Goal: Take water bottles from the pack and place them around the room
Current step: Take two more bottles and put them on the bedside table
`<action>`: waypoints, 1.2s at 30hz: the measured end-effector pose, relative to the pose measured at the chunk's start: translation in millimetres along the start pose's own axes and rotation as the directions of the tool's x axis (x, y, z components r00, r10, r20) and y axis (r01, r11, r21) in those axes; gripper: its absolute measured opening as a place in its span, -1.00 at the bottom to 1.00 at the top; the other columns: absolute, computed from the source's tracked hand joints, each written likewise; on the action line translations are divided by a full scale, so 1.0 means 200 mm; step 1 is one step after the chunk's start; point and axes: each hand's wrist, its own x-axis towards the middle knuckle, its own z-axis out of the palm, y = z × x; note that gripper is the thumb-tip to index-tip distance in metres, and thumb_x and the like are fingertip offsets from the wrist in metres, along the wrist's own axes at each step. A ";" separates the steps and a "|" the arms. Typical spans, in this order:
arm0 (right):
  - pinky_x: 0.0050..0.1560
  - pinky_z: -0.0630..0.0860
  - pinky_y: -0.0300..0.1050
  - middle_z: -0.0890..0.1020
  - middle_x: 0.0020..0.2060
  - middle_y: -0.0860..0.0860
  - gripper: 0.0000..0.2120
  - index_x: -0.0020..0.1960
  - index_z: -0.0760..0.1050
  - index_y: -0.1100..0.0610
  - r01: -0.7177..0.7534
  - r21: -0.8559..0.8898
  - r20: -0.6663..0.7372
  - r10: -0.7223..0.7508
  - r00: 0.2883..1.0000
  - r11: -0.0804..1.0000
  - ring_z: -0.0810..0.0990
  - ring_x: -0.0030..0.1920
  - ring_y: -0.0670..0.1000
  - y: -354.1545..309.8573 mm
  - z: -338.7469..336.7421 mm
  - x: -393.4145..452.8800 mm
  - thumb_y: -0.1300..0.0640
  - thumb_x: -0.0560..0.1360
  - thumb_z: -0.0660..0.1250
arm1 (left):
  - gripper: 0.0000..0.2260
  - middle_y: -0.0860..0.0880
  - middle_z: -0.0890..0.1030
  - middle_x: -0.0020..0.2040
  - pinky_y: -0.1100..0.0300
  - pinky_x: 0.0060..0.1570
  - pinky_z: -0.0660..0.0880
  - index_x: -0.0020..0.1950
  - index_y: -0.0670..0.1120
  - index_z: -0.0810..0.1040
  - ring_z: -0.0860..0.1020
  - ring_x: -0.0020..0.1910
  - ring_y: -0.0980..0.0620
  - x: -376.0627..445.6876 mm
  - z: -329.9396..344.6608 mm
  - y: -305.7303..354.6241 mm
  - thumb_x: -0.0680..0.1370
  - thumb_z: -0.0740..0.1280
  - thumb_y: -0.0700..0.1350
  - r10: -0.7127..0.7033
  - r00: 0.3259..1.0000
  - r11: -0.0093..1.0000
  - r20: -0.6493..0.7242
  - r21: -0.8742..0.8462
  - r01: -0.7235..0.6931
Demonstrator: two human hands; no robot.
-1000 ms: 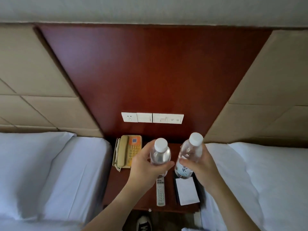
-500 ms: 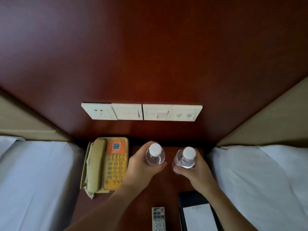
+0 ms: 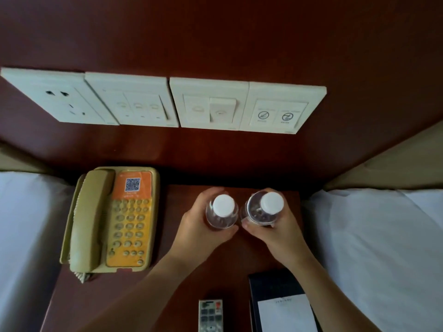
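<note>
Far left, a white bed edge runs along the tabletop. On the tabletop's left part sits a beige phone w/ an orange keypad face and a QR sticker, handset on its left side. On the wood wall panel above, a row of white plates: a socket plate at left, then switch plates to the right.

Mid-tabletop, two clear water bottles stand upright, just beside each other, white caps up. Left hand grips the left bottle: fingers curled round its body from the left, thumb on the near side. Right hand grips the right bottle the same way from the right, thumb tip near the left thumb. Can't tell whether the bottle bases touch the tabletop; hands hide them.

Near edge: a grey remote w/ dark buttons, partly cut off by the frame. Right of it, a dark folder w/ a white notepad on top. Far right, a second white bed.
</note>
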 end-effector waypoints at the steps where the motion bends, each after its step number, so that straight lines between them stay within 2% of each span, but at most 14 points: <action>1: 0.12 0.51 -0.35 0.63 0.06 -0.23 -0.36 0.27 0.46 0.02 -0.006 -0.014 0.011 0.006 1.000 1.000 0.60 0.15 -0.17 0.01 0.00 0.00 0.25 0.28 0.62 | -0.32 0.25 0.59 0.13 0.45 0.05 0.49 0.20 0.26 0.39 0.55 0.14 0.34 -0.01 0.02 -0.01 0.26 0.64 -0.18 -0.031 0.999 0.999 -0.022 0.016 0.031; 4: 0.04 0.48 -0.47 0.67 -0.02 -0.26 -0.39 0.26 0.51 0.04 -0.040 -0.056 0.030 0.042 0.999 0.998 0.60 0.10 -0.28 0.04 0.00 0.01 0.22 0.27 0.63 | -0.41 0.16 0.62 0.06 0.47 -0.01 0.50 0.13 0.20 0.42 0.58 0.08 0.29 -0.03 0.07 -0.06 0.26 0.65 -0.13 -0.096 0.993 0.994 -0.073 0.038 0.099; 6: 0.02 0.50 -0.45 0.68 -0.03 -0.24 -0.42 0.23 0.56 0.07 -0.063 -0.079 0.048 0.067 0.997 0.995 0.62 0.07 -0.28 0.06 0.00 0.02 0.18 0.25 0.64 | -0.41 0.13 0.65 0.08 0.43 0.04 0.51 0.14 0.17 0.49 0.60 0.10 0.24 0.00 0.05 -0.10 0.25 0.65 -0.19 -0.104 0.992 0.994 -0.071 0.013 0.105; 10: 0.04 0.53 -0.39 0.68 -0.07 -0.25 -0.45 0.17 0.62 0.08 -0.054 -0.153 0.062 0.064 0.996 0.987 0.64 0.03 -0.26 0.08 0.00 0.06 0.06 0.22 0.66 | -0.36 0.08 0.68 0.12 0.23 0.19 0.54 0.22 0.08 0.54 0.62 0.15 0.16 0.10 -0.07 -0.12 0.25 0.62 -0.34 -0.098 0.993 0.994 0.072 -0.033 0.100; 13: 0.14 0.59 -0.13 0.68 0.03 -0.16 -0.39 0.20 0.60 0.00 -0.014 -0.222 0.071 0.031 0.997 0.975 0.63 0.09 -0.18 0.07 0.01 0.13 -0.12 0.19 0.62 | -0.32 0.07 0.64 0.19 0.31 0.20 0.50 0.34 -0.03 0.47 0.59 0.20 0.18 0.18 -0.10 -0.09 0.30 0.56 -0.42 -0.083 0.977 0.996 0.197 -0.028 0.090; 16: 0.18 0.55 0.14 0.66 0.10 -0.11 -0.31 0.22 0.56 -0.05 0.030 -0.291 0.093 -0.003 0.996 0.956 0.60 0.17 -0.04 0.04 0.02 0.20 -0.28 0.14 0.51 | -0.29 0.06 0.63 0.23 0.30 0.23 0.49 0.40 -0.09 0.43 0.58 0.23 0.17 0.24 -0.10 -0.10 0.32 0.54 -0.44 -0.074 0.967 0.997 0.245 -0.010 0.079; 21: 0.26 0.46 0.21 0.63 0.15 -0.09 -0.21 0.29 0.47 -0.09 0.044 -0.334 0.131 0.000 0.991 0.942 0.56 0.24 0.03 0.02 0.02 0.26 -0.31 0.10 0.46 | -0.40 0.14 0.69 0.06 0.09 0.18 0.56 0.26 -0.01 0.54 0.63 0.11 0.18 0.29 -0.10 -0.16 0.24 0.59 -0.14 -0.111 0.952 0.990 0.284 0.116 0.081; 24: 0.30 0.44 0.20 0.62 0.17 -0.07 -0.22 0.27 0.45 -0.16 0.019 -0.330 0.149 0.032 0.988 0.944 0.53 0.27 0.03 0.03 0.02 0.28 -0.30 0.07 0.47 | -0.43 0.10 0.69 -0.01 0.23 0.06 0.56 0.23 -0.08 0.53 0.65 0.05 0.16 0.33 -0.09 -0.16 0.24 0.55 -0.22 -0.118 0.939 0.990 0.325 0.106 0.087; 27: 0.30 0.46 0.18 0.60 0.19 -0.02 -0.23 0.23 0.38 -0.25 -0.004 -0.312 0.164 0.058 0.985 0.950 0.53 0.27 0.05 0.04 0.01 0.29 -0.29 0.05 0.49 | -0.40 0.15 0.67 -0.02 0.40 -0.01 0.51 0.24 -0.04 0.48 0.62 0.02 0.29 0.34 -0.09 -0.15 0.26 0.58 -0.31 -0.109 0.929 0.991 0.353 0.109 0.075; 28: 0.29 0.47 0.18 0.59 0.20 -0.01 -0.23 0.22 0.35 -0.28 -0.006 -0.308 0.169 0.061 0.984 0.951 0.53 0.27 0.05 0.04 0.01 0.29 -0.29 0.04 0.49 | -0.37 0.18 0.66 -0.01 0.41 0.02 0.51 0.24 -0.01 0.47 0.60 0.04 0.31 0.33 -0.08 -0.15 0.25 0.61 -0.26 -0.107 0.930 0.990 0.353 0.121 0.068; 29: 0.29 0.48 0.17 0.59 0.21 0.00 -0.22 0.22 0.32 -0.29 -0.002 -0.308 0.172 0.058 0.983 0.951 0.54 0.27 0.05 0.03 0.01 0.28 -0.29 0.04 0.48 | -0.32 0.20 0.65 0.03 0.37 0.08 0.51 0.27 0.01 0.46 0.59 0.08 0.30 0.33 -0.07 -0.15 0.21 0.64 -0.13 -0.113 0.938 0.987 0.329 0.148 0.067; 31: 0.29 0.47 0.18 0.60 0.20 0.00 -0.22 0.23 0.29 -0.29 0.018 -0.309 0.166 0.035 0.985 0.951 0.54 0.27 0.05 0.03 0.02 0.28 -0.30 0.05 0.47 | -0.26 0.18 0.64 0.09 0.22 0.16 0.52 0.27 0.05 0.49 0.59 0.13 0.24 0.31 -0.04 -0.16 0.13 0.61 0.10 -0.122 0.964 0.975 0.236 0.212 0.071; 33: 0.29 0.46 0.18 0.61 0.18 -0.01 -0.23 0.23 0.32 -0.26 0.031 -0.314 0.147 0.016 0.989 0.949 0.54 0.26 0.05 0.04 0.03 0.28 -0.31 0.05 0.46 | -0.33 0.16 0.65 0.09 0.12 0.19 0.54 0.24 0.04 0.53 0.60 0.13 0.19 0.31 -0.04 -0.18 0.16 0.62 0.05 -0.109 0.975 0.975 0.191 0.214 0.066; 36: 0.28 0.48 0.17 0.61 0.18 0.00 -0.21 0.26 0.43 -0.16 0.031 -0.332 0.123 0.010 0.992 0.943 0.55 0.24 0.05 0.05 0.03 0.29 -0.28 0.06 0.51 | -0.40 0.11 0.67 0.09 0.01 0.23 0.54 0.23 -0.02 0.56 0.61 0.13 0.17 0.34 -0.07 -0.18 0.23 0.65 -0.11 -0.102 0.961 0.980 0.255 0.192 0.053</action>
